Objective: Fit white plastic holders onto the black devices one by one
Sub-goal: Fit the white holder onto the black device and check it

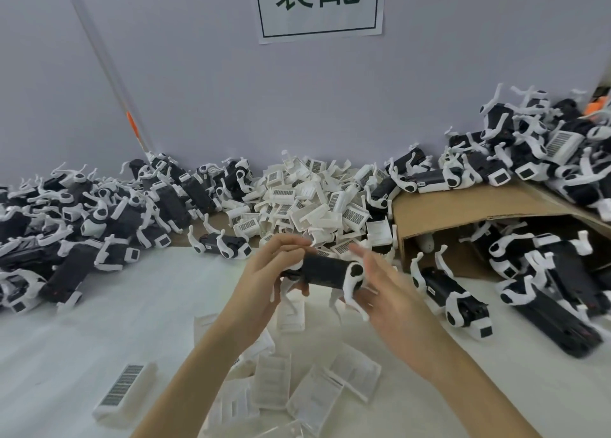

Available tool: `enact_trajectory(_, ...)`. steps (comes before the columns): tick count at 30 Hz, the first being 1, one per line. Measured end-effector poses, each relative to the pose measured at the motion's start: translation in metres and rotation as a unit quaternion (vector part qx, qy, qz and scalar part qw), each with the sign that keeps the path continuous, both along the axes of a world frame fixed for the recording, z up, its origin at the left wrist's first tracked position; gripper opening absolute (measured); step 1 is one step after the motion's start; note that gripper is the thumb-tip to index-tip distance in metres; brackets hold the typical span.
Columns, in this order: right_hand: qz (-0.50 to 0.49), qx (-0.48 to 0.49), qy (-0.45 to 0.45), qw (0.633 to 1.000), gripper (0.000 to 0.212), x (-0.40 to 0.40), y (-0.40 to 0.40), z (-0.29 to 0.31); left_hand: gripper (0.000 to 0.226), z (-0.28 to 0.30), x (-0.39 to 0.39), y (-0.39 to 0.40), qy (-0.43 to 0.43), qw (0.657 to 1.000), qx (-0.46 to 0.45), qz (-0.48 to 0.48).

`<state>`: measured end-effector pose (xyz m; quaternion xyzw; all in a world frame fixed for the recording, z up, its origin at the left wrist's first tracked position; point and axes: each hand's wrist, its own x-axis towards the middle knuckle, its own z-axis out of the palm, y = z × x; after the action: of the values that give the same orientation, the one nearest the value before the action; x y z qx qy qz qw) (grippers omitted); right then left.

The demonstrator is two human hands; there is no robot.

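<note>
Open white table (66, 338) at front-left; device piles (82, 219) left/right, holder heap (310, 199) behind, cardboard box (463, 206) right.

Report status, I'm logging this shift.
Left hand grips black device. Right hand open at its white-capped end. No holder on it yet. Nothing blocking.

The single head-worn camera looked forward and down, close over the white table (82, 331), facing the wall (198, 90) behind it.

Your left hand (267, 272) and right hand (386, 292) are bare, both forearms uncovered to the frame's edge: no sleeves, gloves, rings or watch show
</note>
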<state>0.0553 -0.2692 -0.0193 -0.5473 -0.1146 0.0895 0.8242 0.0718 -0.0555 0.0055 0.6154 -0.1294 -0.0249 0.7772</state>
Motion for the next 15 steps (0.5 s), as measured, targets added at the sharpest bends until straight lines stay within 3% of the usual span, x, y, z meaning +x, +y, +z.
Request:
enact_trajectory(3, -0.035, -0.030, 0.002, 0.999, 0.055, -0.001, 0.003, -0.004, 0.025, -0.006, 0.000, -0.001, -0.068, 0.994, 0.081, 0.009)
enact_trajectory(5, -0.068, -0.037, -0.013, 0.997, 0.060, -0.002, 0.002, -0.003, 0.028, -0.005, 0.000, 0.001, -0.055, 0.992, 0.115, 0.008)
enact_trajectory(8, -0.096, -0.066, -0.050, 0.992, 0.065, -0.005, -0.001, 0.001, 0.053, -0.005, -0.001, -0.002, -0.020, 0.989, 0.143, 0.022)
enact_trajectory(10, -0.087, -0.089, -0.071, 0.990, 0.063, -0.008, 0.001, 0.003, 0.065, -0.008, -0.003, -0.010, -0.021, 0.982, 0.166, 0.088)
enact_trajectory(15, -0.048, -0.122, -0.094, 0.987, 0.060, -0.014, 0.012, 0.002, 0.054, -0.014, -0.004, -0.020, -0.110, 0.939, 0.216, 0.243)
